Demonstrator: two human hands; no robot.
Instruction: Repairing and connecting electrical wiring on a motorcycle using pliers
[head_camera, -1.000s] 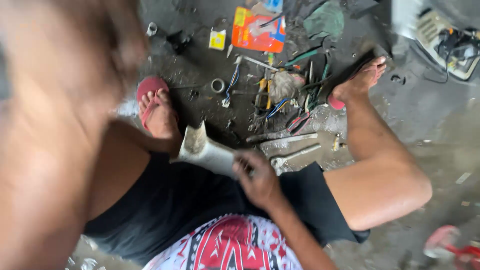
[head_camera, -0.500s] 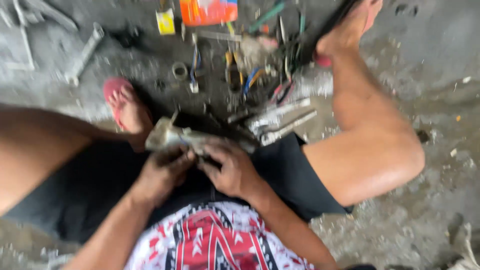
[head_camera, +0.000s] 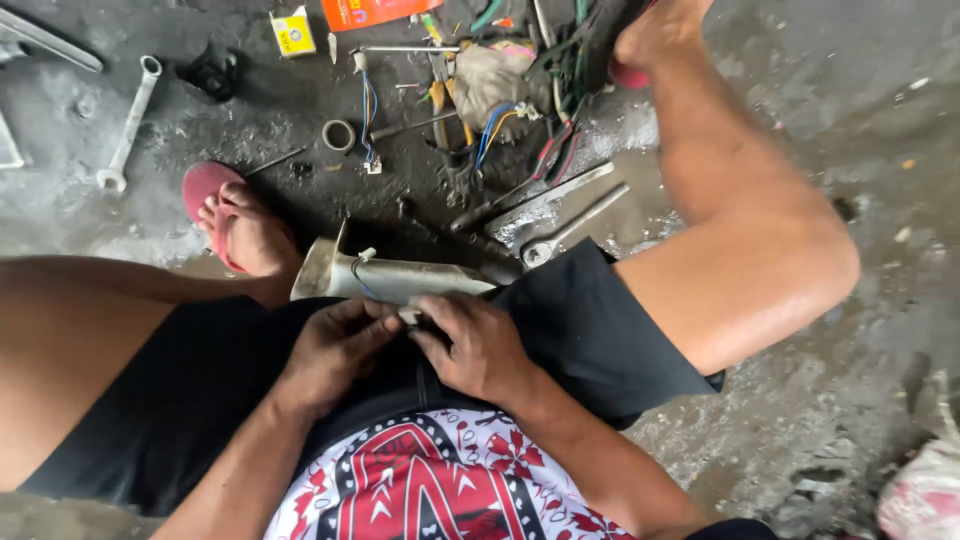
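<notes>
- Across the person's lap, over the black shorts (head_camera: 560, 330), a grey metal housing (head_camera: 400, 278) with a flared end lies pointing at the red sandal (head_camera: 205, 192).
- Left hand (head_camera: 335, 350) and right hand (head_camera: 478, 345) meet at its near end; fingers of both pinch a small part there, which is hidden.
- To do this well, I judge: brace the housing on the thigh and spare its thin blue wire (head_camera: 362, 280).
- Compared with half a second ago, the view is sharper and the hands sit closer together; wrenches (head_camera: 560, 215) lie unmoved on the floor.
</notes>
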